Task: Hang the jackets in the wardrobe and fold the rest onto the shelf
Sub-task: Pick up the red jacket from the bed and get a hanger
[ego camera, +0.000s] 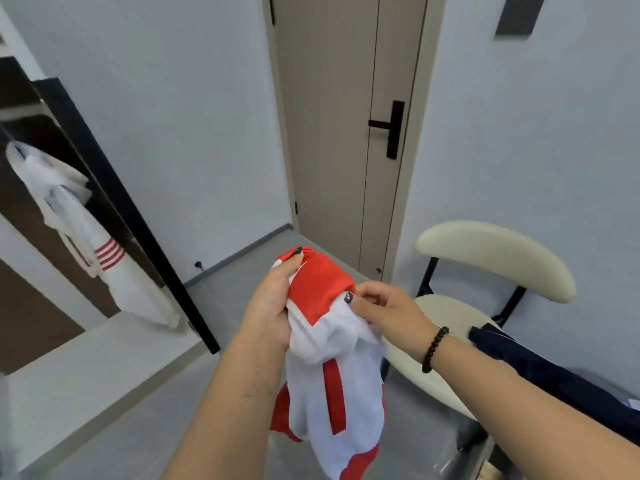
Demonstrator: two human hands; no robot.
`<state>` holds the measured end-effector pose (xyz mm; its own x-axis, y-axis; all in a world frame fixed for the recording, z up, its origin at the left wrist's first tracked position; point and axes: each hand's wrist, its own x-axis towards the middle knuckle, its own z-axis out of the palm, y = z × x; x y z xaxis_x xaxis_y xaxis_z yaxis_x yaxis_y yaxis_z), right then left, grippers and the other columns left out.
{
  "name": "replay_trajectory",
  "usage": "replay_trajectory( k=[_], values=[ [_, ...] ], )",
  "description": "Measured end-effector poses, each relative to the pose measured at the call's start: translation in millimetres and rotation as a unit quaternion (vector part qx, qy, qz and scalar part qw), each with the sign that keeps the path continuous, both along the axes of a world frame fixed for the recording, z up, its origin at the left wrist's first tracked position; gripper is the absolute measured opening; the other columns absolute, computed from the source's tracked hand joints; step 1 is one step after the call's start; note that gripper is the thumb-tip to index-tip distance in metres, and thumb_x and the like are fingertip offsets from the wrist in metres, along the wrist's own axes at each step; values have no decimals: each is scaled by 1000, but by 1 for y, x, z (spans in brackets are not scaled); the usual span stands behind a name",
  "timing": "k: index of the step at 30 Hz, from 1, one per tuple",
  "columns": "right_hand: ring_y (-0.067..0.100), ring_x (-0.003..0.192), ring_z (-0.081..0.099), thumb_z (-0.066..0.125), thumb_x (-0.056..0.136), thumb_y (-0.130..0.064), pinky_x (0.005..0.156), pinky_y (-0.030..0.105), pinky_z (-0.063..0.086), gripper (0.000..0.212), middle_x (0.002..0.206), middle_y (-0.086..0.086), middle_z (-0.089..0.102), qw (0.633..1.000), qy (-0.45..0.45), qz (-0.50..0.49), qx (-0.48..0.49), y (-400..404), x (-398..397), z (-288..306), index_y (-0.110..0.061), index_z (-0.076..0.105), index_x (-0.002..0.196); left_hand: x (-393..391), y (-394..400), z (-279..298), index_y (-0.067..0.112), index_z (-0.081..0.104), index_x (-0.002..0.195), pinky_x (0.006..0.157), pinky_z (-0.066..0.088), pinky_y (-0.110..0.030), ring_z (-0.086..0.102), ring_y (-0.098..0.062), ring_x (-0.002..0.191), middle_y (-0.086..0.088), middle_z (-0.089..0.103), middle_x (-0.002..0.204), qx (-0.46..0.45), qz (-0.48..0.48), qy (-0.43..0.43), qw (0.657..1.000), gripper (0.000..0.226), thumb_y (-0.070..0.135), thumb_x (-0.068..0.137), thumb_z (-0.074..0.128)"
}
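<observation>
A red and white garment (pixel 332 386) hangs in front of me, bunched at the top. My left hand (pixel 272 299) grips its red upper part from the left, thumb on top. My right hand (pixel 384 306) pinches the white fabric just below the red from the right. In the open wardrobe (pixel 104 188) at the left a white jacket with red stripes (pixel 86 237) hangs from the rail. A dark navy garment (pixel 554 382) lies over the cream chair (pixel 450 306) at the right.
A beige closed door (pixel 332 133) with a black handle stands straight ahead. The wardrobe's black door edge (pixel 145 237) juts out at the left above a pale ledge (pixel 104 368). Grey floor lies between the wardrobe and the chair.
</observation>
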<state>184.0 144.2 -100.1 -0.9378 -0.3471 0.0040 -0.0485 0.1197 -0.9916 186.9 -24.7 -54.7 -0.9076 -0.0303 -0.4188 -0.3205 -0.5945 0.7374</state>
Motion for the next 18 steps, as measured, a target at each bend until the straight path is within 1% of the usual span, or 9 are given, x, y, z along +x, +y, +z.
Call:
replay_trajectory(
  k=[2, 5, 6, 8, 10, 11, 14, 16, 18],
  values=[
    [6, 55, 38, 56, 94, -8, 53, 17, 30, 24, 64, 5, 46, 999, 30, -25, 18, -19, -2, 8, 5, 59, 74, 14, -16, 5, 9, 63, 115, 90, 52, -39, 66, -25, 85, -12, 68, 91, 28, -14, 10, 999, 25, 21, 93, 58],
    [6, 49, 27, 57, 92, -7, 48, 19, 22, 37, 55, 3, 34, 995, 69, -16, 69, -59, 2, 13, 4, 46, 59, 45, -38, 16, 2, 69, 111, 98, 48, -40, 65, -28, 101, -18, 68, 110, 53, -52, 65, 995, 38, 33, 91, 58],
    [6, 49, 25, 57, 92, -6, 48, 20, 21, 39, 55, 4, 31, 994, 77, -15, 76, -71, 5, 13, 5, 42, 58, 54, -44, 19, 4, 66, 115, 97, 50, -39, 65, -27, 105, -17, 68, 115, 23, -62, 88, 994, 39, 32, 89, 62],
    [10, 53, 26, 57, 91, -5, 50, 24, 21, 40, 57, 7, 29, 994, 79, -9, 69, -96, 12, 15, 6, 39, 57, 66, -59, 16, 10, 65, 112, 86, 56, -32, 69, -20, 98, -10, 72, 107, -134, -58, 125, 981, 29, 21, 86, 70],
    [18, 58, 28, 57, 90, -4, 54, 29, 26, 39, 61, 8, 30, 998, 54, 1, 42, -117, 18, 20, 3, 38, 57, 71, -81, 10, 13, 69, 101, 83, 55, -36, 69, -19, 89, -11, 74, 100, -290, 7, 115, 950, 14, 15, 88, 68],
    [20, 60, 31, 58, 91, -5, 55, 32, 30, 39, 63, 9, 32, 999, 32, 9, 25, -126, 23, 21, 0, 39, 57, 73, -95, 4, 13, 71, 96, 83, 53, -40, 67, -20, 84, -16, 73, 97, -314, 42, 99, 943, 10, 16, 89, 64],
    [23, 67, 43, 60, 93, -13, 63, 34, 48, 39, 69, 11, 40, 999, -13, 26, -14, -150, 38, 22, -4, 40, 60, 93, -135, 2, 6, 69, 90, 82, 53, -43, 61, -24, 77, -15, 69, 81, -279, 94, 71, 953, 16, 10, 92, 54],
    [24, 71, 47, 61, 91, -21, 71, 38, 47, 41, 72, 12, 44, 999, -16, 15, -30, -165, 46, 21, 1, 41, 63, 110, -162, 4, 4, 63, 88, 72, 50, -38, 58, -22, 72, -9, 64, 75, -247, 105, 66, 961, 14, 7, 93, 50],
    [23, 72, 49, 56, 94, -15, 73, 38, 47, 29, 75, 13, 48, 998, -21, -3, -59, -181, 52, 25, 2, 51, 72, 129, -192, 9, 6, 56, 83, 62, 39, -32, 51, -21, 67, -8, 55, 70, -219, 133, 64, 965, 8, 6, 89, 51]
  ],
)
